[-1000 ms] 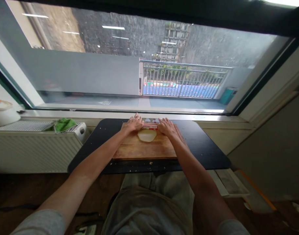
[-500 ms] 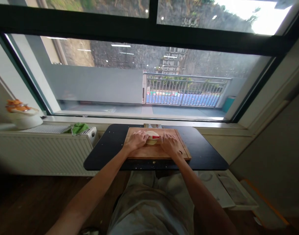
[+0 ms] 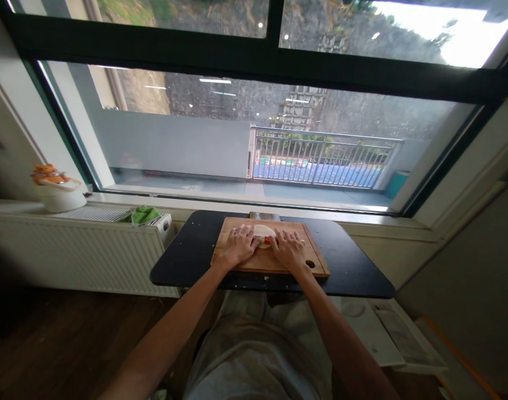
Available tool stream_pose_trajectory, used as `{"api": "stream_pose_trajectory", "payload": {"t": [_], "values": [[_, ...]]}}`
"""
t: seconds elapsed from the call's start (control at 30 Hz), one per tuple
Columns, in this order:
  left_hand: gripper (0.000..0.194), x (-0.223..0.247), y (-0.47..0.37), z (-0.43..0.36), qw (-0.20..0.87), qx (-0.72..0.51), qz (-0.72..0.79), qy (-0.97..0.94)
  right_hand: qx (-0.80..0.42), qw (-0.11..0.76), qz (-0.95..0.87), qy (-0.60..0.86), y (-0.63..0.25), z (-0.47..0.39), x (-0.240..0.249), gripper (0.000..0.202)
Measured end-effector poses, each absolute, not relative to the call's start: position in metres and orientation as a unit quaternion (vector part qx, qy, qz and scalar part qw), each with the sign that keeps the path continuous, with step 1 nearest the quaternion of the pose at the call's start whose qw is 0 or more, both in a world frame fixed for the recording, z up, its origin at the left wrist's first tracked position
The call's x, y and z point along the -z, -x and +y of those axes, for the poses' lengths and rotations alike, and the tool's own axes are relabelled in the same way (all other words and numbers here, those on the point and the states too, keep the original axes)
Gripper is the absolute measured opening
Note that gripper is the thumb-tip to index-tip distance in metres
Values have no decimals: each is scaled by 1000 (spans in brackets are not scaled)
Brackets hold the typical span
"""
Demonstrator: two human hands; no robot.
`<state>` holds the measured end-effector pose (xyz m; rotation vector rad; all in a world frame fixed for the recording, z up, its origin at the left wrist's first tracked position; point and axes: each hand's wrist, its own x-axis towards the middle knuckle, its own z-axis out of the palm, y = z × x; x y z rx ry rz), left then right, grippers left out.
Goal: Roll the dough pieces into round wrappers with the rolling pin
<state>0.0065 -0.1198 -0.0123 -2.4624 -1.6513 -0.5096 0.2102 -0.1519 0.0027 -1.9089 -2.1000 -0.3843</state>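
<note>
A round, flat piece of pale dough (image 3: pixel 264 230) lies on a wooden cutting board (image 3: pixel 260 265). Across it, toward its near side, runs a rolling pin (image 3: pixel 267 240) with a red mark at its middle. My left hand (image 3: pixel 239 244) presses on the pin's left end, fingers over it and thumb turned inward. On the right end, my right hand (image 3: pixel 290 247) rests in the same way. Both palms face down and hide the ends of the pin. Between my thumbs, the pin's middle and the dough show.
The board lies on a small black table (image 3: pixel 182 255) with crumbs scattered on it. A white radiator (image 3: pixel 112 250) stands to the left, bearing a green cloth (image 3: pixel 144 215) and a white pot-like container (image 3: pixel 62 197) with an orange figure on top. A large window is straight ahead.
Both hands have rolled the pin toward me, so more dough shows beyond it. The red mark is less visible. My view has turned slightly to the left.
</note>
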Motion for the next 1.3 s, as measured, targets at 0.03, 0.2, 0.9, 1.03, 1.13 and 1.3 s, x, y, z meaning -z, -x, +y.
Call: {"api": "stream_pose_trajectory", "payload": {"t": [0.03, 0.2, 0.9, 1.03, 1.13, 1.3], "values": [[64, 11, -7, -118, 61, 167, -548, 817, 130, 132, -731, 657, -210, -149, -3, 55], [62, 4, -10, -108, 31, 164, -550, 819, 133, 78, -776, 611, -214, -135, -6, 46], [57, -15, -34, -50, 4, 145, -559, 816, 106, 51, -773, 623, -228, -62, -1, 41], [59, -16, -28, -56, 6, 148, -540, 828, 90, 52, -781, 615, -229, -67, -4, 38], [61, -16, -24, -62, 8, 159, -530, 833, 76, 59, -786, 611, -229, -71, -9, 40], [66, -20, -22, -72, -4, 163, -529, 833, 55, 72, -780, 619, -227, -77, -17, 50]]}}
